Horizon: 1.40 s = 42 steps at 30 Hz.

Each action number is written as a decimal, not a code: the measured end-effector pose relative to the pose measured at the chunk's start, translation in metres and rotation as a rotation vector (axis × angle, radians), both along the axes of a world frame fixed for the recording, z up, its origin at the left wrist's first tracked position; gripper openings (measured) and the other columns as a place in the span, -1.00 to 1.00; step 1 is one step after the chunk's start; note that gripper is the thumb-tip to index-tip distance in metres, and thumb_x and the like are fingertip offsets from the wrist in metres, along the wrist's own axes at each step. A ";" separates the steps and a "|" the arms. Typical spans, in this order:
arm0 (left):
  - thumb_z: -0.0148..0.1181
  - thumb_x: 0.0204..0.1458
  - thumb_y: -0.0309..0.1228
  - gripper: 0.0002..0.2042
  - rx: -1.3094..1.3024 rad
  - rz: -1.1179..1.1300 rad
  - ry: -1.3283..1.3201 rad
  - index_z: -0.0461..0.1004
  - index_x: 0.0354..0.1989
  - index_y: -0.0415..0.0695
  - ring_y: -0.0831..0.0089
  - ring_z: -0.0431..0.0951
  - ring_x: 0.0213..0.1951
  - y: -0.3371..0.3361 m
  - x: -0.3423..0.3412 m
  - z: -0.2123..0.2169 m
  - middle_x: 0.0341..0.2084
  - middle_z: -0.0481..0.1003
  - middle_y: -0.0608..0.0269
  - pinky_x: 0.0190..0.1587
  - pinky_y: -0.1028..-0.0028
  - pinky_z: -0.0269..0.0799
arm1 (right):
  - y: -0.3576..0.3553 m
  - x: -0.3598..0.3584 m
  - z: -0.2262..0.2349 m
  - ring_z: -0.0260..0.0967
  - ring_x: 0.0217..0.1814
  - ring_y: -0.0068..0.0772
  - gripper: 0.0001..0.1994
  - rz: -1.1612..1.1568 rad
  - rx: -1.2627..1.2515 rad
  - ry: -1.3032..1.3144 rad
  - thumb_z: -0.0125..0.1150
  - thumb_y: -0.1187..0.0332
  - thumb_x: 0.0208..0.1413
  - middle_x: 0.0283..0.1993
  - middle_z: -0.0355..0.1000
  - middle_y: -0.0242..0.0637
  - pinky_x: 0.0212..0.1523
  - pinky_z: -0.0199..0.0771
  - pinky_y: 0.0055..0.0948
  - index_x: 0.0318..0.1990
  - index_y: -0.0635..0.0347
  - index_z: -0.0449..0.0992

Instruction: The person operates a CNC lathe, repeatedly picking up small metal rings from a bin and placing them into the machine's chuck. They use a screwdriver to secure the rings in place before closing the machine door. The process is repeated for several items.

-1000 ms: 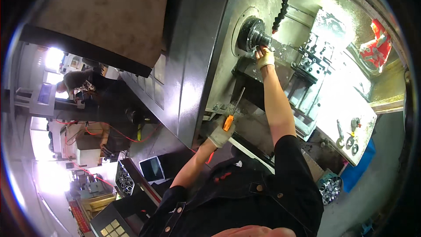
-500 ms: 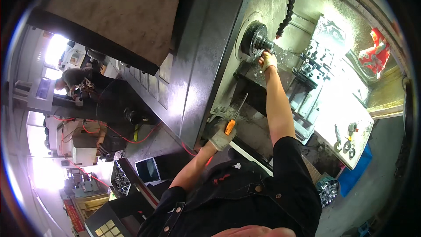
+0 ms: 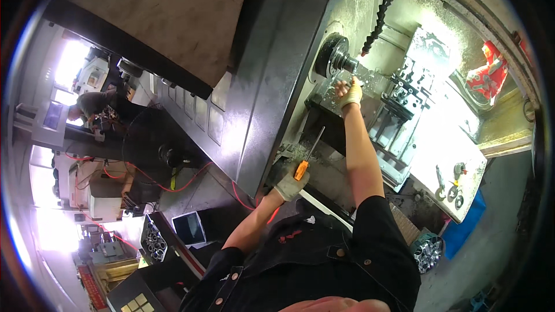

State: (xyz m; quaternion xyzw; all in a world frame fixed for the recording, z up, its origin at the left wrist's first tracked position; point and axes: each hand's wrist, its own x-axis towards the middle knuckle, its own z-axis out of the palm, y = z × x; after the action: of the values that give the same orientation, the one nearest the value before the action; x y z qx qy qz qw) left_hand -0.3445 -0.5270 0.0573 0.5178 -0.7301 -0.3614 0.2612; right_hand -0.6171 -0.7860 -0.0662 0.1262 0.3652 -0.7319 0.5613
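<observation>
Now the person's right hand (image 3: 350,93), in a pale work glove, is stretched far forward into the open machine and sits just below the round chuck (image 3: 334,59), at about 1 o'clock from the middle of the picture. Its fingers are curled together near the short metal piece that sticks out of the chuck, but the view is too small to tell whether they really clamp on that piece or only touch it. At 12 o'clock from this hand, a black segmented coolant hose (image 3: 376,20) hangs down toward the chuck.

The left hand (image 3: 290,184), also gloved, is lower, close to the middle of the picture, at about 7 o'clock from the right hand and well apart from it. It is closed firmly around the orange handle of a screwdriver (image 3: 307,155). The thin metal shaft of the tool points up and a little right, toward 1 o'clock, over the dark ledge at the front of the machine.

At 3 o'clock from the right hand stands the tool turret (image 3: 415,84) with many small holders. Further right, at the edge of the machine, a red rag (image 3: 487,75) lies in a tray. At 9 o'clock in the picture another person (image 3: 95,103) bends over a bench, far from the hands.
</observation>
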 end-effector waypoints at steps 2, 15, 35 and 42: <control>0.21 -0.10 -0.32 -0.65 -0.008 -0.030 0.004 0.43 -0.13 -0.22 0.07 0.54 -0.33 -0.002 -0.002 0.001 -0.39 0.50 -0.07 -0.27 0.26 0.44 | -0.007 -0.025 0.013 0.44 -0.12 -0.17 -0.35 -0.117 0.064 0.171 0.32 0.01 -0.06 -0.18 0.41 -0.25 -0.26 0.48 -0.21 0.11 0.02 0.14; 0.14 -0.09 -0.33 -0.71 0.141 0.032 -0.047 0.42 -0.18 -0.18 -0.04 0.53 -0.33 -0.008 -0.003 -0.020 -0.42 0.49 -0.13 -0.29 0.19 0.42 | -0.009 -0.050 0.055 0.38 -0.16 -0.36 -0.52 -0.017 -0.152 0.718 0.41 0.39 -0.15 -0.15 0.35 -0.30 -0.25 0.50 -0.31 -0.08 0.10 0.27; 0.11 -0.05 -0.37 -0.68 0.199 -0.076 -0.015 0.38 -0.12 -0.25 0.01 0.50 -0.26 -0.031 -0.009 0.032 -0.38 0.48 -0.12 -0.19 0.28 0.41 | 0.023 -0.050 0.068 0.37 -0.34 -0.39 -0.81 -0.059 -0.296 0.476 0.23 0.31 -0.10 -0.38 0.37 -0.34 -0.37 0.49 -0.36 -0.34 0.07 0.37; 0.07 -0.09 -0.35 -0.75 0.243 -0.100 -0.062 0.41 -0.25 -0.21 0.05 0.49 -0.34 -0.086 -0.069 0.037 -0.43 0.48 -0.05 -0.23 0.27 0.38 | 0.030 -0.042 0.052 0.43 -0.41 -0.25 -0.63 0.215 -0.109 0.294 0.19 -0.05 0.05 -0.41 0.43 -0.29 -0.50 0.45 -0.22 -0.35 0.08 0.45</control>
State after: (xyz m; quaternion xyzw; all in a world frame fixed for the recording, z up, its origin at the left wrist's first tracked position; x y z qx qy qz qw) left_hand -0.4134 -0.6133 0.0944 0.5193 -0.7136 -0.4437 0.1556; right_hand -0.6595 -0.7560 -0.0138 -0.0525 0.4145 -0.6969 0.5829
